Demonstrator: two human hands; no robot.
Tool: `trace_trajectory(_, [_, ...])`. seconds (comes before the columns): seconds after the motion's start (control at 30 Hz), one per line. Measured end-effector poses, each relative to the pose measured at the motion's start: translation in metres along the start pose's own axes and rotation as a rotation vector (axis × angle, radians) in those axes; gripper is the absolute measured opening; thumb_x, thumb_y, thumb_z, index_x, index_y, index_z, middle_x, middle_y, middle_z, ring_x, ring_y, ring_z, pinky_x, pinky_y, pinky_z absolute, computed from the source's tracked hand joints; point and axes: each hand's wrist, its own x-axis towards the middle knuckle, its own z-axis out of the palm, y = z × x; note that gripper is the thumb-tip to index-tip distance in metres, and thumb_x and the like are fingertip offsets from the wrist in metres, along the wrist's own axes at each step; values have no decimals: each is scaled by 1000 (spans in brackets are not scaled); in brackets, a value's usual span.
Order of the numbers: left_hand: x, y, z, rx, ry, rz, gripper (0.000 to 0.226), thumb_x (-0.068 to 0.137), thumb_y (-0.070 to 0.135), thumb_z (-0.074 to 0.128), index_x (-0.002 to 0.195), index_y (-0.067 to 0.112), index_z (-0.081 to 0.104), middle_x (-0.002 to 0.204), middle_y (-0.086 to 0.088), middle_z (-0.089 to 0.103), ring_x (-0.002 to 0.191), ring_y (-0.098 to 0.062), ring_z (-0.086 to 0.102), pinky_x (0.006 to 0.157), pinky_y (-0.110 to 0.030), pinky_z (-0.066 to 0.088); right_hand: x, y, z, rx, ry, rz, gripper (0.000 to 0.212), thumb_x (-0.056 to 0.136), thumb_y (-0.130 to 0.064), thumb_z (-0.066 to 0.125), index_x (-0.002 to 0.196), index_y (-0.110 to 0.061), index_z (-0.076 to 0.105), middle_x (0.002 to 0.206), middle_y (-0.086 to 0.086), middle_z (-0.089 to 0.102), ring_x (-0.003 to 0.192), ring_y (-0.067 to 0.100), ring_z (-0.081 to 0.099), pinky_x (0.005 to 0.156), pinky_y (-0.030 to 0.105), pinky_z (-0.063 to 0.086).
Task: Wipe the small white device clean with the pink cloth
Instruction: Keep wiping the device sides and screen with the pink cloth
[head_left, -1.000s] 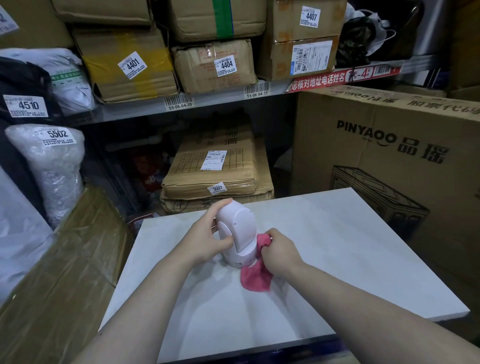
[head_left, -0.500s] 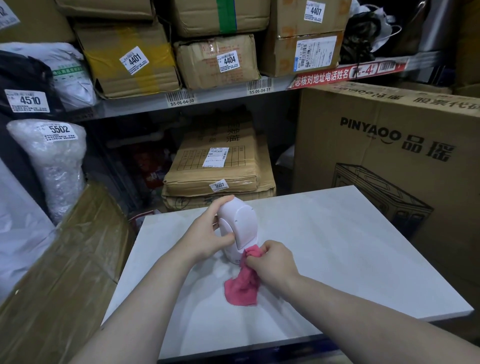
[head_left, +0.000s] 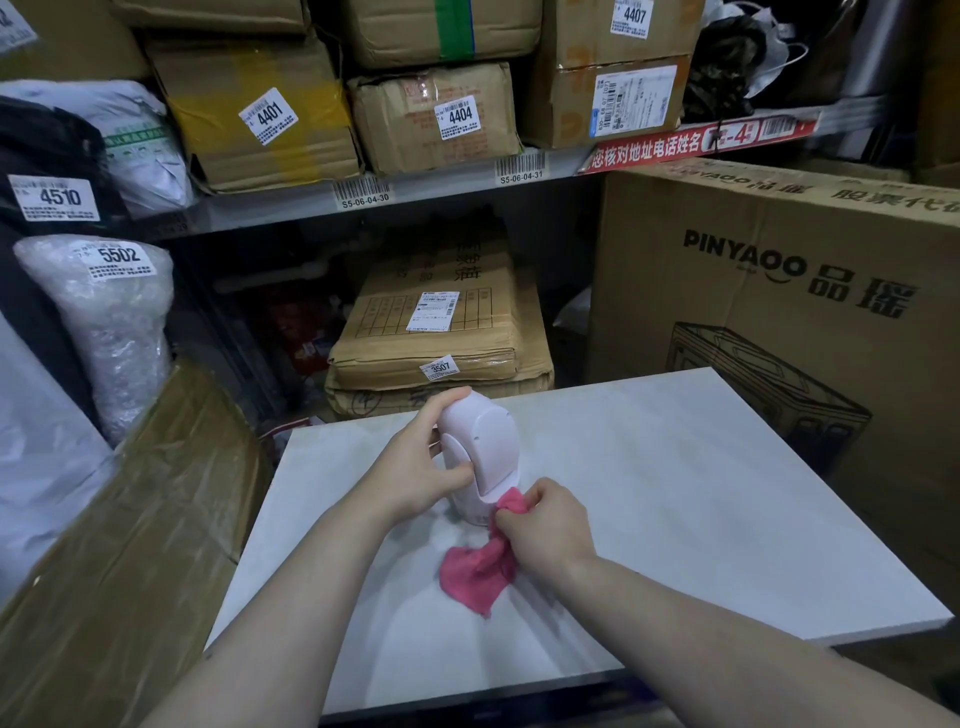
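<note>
Head view: right hand (head_left: 548, 525) hides where cloth (head_left: 475, 571) perhaps touches device (head_left: 480, 447).

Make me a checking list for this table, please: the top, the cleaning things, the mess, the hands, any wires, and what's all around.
Surface: pale grey tabletop, with the device standing on it.
Job's things: small white device standing; pink cloth bunched against its lower front, its tail lying on the tabletop.
Clutter: bubble-wrapped parcel and stacked brown parcels crowd beyond the far edge.
Grippers: left hand has its grip round the device's side; right hand pinches the cloth.
Cables: nothing seen.
Surroundings: shelf of labelled cartons; large PINYAOO box at the right.
</note>
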Motion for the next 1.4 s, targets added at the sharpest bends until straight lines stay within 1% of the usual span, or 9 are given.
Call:
trace_trajectory(0.13, [0,0,0,-5,1,3,79,69,14,68,132,55,43,135,16,52,122,-10,56,103,-28,47,7,2,-3,-8,14,-12,14,82,-18,65,78,-14,52,80,6,68,66,19,58,51,28,40])
trace_trajectory(0.27, [0,0,0,0,2,-3,78,69,16,68,130,57,43,134,18,52,123,-12,56,104,-30,47,14,3,-4,-3,53,-24,6,86,-11,58,90,-8,58,84,10,69,79,29,65,63,34,48])
trace_trajectory(0.47, [0,0,-1,6,-4,3,78,70,16,68,131,57,42,135,20,50,125,-13,55,105,-31,46,30,-2,-18,-27,-37,-113,34,88,1,44,89,-23,68,86,1,71,77,19,62,55,18,44])
trace_trajectory(0.63, [0,0,-1,5,-3,5,79,72,12,68,133,55,42,136,18,50,124,-12,55,104,-29,47,31,-1,-17,-112,-73,-83,27,91,-4,45,92,-21,66,88,2,67,79,22,60,54,21,42])
trace_trajectory(0.8, [-1,0,0,18,4,12,79,74,8,68,134,53,41,136,21,49,123,-9,55,104,-26,47,28,2,-12,-119,-48,3,18,91,-16,55,94,-6,70,90,10,72,85,28,67,64,28,45])
trace_trajectory(1.03, [-1,0,-1,9,1,8,80,70,12,67,133,54,42,135,20,50,123,-9,55,103,-25,47,21,1,-5,13,-108,189,30,85,-19,66,57,-15,54,51,1,56,44,16,53,47,19,43])
trace_trajectory(1.1, [0,0,-1,6,-1,7,80,71,10,67,134,53,42,134,21,51,122,-8,56,101,-24,47,20,1,1,104,-152,246,26,82,-16,66,59,-12,55,49,5,55,43,21,53,47,25,46])
trace_trajectory(1.23, [-1,0,-1,13,4,1,80,71,11,68,134,53,42,134,22,51,122,-8,56,102,-26,48,13,-3,7,301,-222,342,26,84,-1,63,62,-9,53,44,10,48,35,22,47,34,20,39])
trace_trajectory(1.4, [0,1,0,18,13,-5,80,74,8,69,134,53,42,136,19,51,123,-8,55,104,-24,45,21,2,4,87,-111,199,23,84,-15,63,63,-12,56,55,6,57,50,23,53,47,26,41])
